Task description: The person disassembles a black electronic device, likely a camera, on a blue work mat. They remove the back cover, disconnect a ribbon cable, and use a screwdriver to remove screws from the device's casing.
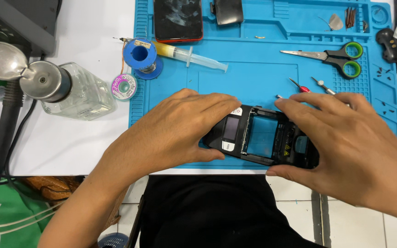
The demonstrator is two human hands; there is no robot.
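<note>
A black handheld device shell (260,138) with an open rectangular window lies on the blue work mat (253,73) near its front edge. My left hand (175,131) grips the shell's left end, fingers over its top edge and thumb at the front. My right hand (345,147) covers the right end, fingers curled over the top and thumb under the near side. Through the window the mat shows.
On the mat: a red-edged phone (178,19), a syringe (194,57), a blue solder spool (139,55), green-handled scissors (336,57), small screwdrivers (320,85) and loose screws. A glass pump bottle (67,89) and small wire reel (124,86) stand to the left.
</note>
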